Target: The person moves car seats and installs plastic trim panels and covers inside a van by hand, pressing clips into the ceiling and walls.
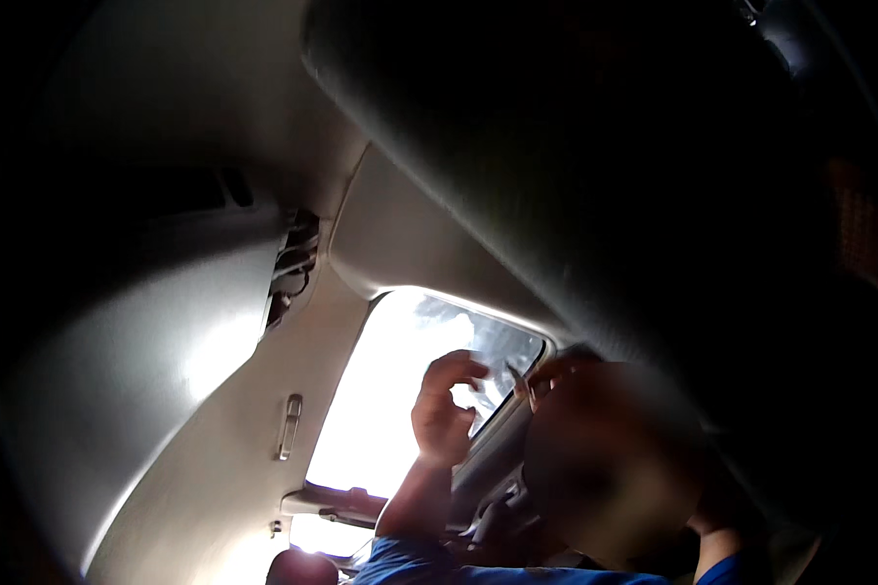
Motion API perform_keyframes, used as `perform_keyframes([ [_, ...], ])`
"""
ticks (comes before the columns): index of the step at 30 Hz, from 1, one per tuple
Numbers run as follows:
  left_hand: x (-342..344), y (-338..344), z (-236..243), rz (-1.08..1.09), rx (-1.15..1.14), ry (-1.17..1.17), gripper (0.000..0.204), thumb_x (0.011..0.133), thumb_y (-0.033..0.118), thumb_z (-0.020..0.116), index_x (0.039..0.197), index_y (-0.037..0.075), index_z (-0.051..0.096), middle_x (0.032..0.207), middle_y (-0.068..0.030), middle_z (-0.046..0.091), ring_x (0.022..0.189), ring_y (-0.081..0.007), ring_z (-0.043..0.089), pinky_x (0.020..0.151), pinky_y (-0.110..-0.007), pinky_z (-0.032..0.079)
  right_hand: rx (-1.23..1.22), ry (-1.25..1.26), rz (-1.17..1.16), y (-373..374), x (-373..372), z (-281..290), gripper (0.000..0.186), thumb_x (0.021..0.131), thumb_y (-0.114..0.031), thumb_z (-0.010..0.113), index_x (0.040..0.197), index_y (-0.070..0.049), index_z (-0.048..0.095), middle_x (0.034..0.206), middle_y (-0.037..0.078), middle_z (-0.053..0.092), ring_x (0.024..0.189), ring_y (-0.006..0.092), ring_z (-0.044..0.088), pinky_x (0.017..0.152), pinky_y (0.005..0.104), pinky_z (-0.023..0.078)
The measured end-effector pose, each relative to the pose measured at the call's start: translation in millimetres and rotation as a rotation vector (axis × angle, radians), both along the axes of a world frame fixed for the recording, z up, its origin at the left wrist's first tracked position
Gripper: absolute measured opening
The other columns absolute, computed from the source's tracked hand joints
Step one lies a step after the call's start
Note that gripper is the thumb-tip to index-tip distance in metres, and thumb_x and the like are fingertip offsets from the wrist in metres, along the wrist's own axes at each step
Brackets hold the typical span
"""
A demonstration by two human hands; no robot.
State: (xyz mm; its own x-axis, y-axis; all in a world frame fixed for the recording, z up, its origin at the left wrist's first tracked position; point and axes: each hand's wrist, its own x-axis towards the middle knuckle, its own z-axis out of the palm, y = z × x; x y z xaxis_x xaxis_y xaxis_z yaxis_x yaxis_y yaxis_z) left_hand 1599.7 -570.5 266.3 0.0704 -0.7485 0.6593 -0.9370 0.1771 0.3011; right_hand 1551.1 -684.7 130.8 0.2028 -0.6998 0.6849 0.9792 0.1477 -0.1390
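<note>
Neither of my own hands can be made out in the head view. A person in blue sleeves [410, 561] is at the lower middle, with one bare forearm [421, 502] raised. That person's raised hand [446, 409] has curled fingers, seen against a bright window [371, 400]. Their other hand [548, 378] is close by, partly in shadow, near a thin pointed thing [516, 378] whose kind I cannot tell. Whether that hand grips it is unclear.
The view is tilted inside a vehicle. A large dark padded shape [556, 166] crosses the upper right. At left a pale curved panel [137, 361] ends beside a gap with loose wires [295, 263]. A grab handle [289, 427] sits on the pale lining.
</note>
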Motion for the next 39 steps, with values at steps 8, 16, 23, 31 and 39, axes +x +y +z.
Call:
perform_keyframes([
  [8,-56,116,138,0.453,-0.555,-0.838,0.048,0.100,0.034,0.043,0.133,0.000,0.041,0.118,-0.0110,0.058,0.103,-0.0203,0.058,0.077,-0.030,0.046,0.198,-0.205,-0.265,-42,37,200,0.025,0.088,-0.026,0.065,0.090,-0.002,0.066,0.078,0.010,0.067,0.072,0.0206,0.064,0.069,0.0338,0.052],
  [16,-13,190,141,0.664,-0.273,-0.927,0.033,0.097,0.028,0.049,0.107,-0.003,0.057,0.098,-0.0115,0.063,0.089,-0.0216,0.062,0.069,-0.030,0.048,0.143,-0.096,-0.125,-39,39,277,0.024,0.086,-0.025,0.068,0.082,-0.001,0.071,0.077,0.013,0.069,0.071,0.0205,0.066,0.066,0.0320,0.053],
  [23,52,90,133,0.675,0.110,-1.039,0.038,0.082,0.011,0.067,0.116,-0.002,0.056,0.110,-0.0158,0.061,0.092,-0.0280,0.062,0.075,-0.035,0.050,0.161,-0.144,-0.196,-57,32,295,0.020,0.086,-0.021,0.068,0.083,-0.002,0.072,0.063,0.012,0.065,0.054,0.0171,0.063,0.051,0.0306,0.048],
  [31,91,13,137,0.684,0.070,-0.702,0.046,0.084,0.017,0.068,0.122,-0.003,0.049,0.113,-0.0171,0.059,0.090,-0.0282,0.061,0.067,-0.037,0.050,0.153,-0.317,-0.295,-48,34,294,0.018,0.087,-0.019,0.066,0.084,-0.002,0.072,0.056,0.010,0.060,0.046,0.0157,0.055,0.045,0.0310,0.041],
  [39,76,-14,140,0.631,0.118,-0.875,0.033,0.081,0.022,0.069,0.100,-0.002,0.059,0.085,-0.0225,0.064,0.075,-0.0388,0.063,0.062,-0.043,0.049,0.088,-0.266,-0.298,-50,42,290,0.017,0.088,-0.019,0.066,0.088,-0.001,0.069,0.058,0.008,0.060,0.049,0.0152,0.054,0.048,0.0303,0.041],
])
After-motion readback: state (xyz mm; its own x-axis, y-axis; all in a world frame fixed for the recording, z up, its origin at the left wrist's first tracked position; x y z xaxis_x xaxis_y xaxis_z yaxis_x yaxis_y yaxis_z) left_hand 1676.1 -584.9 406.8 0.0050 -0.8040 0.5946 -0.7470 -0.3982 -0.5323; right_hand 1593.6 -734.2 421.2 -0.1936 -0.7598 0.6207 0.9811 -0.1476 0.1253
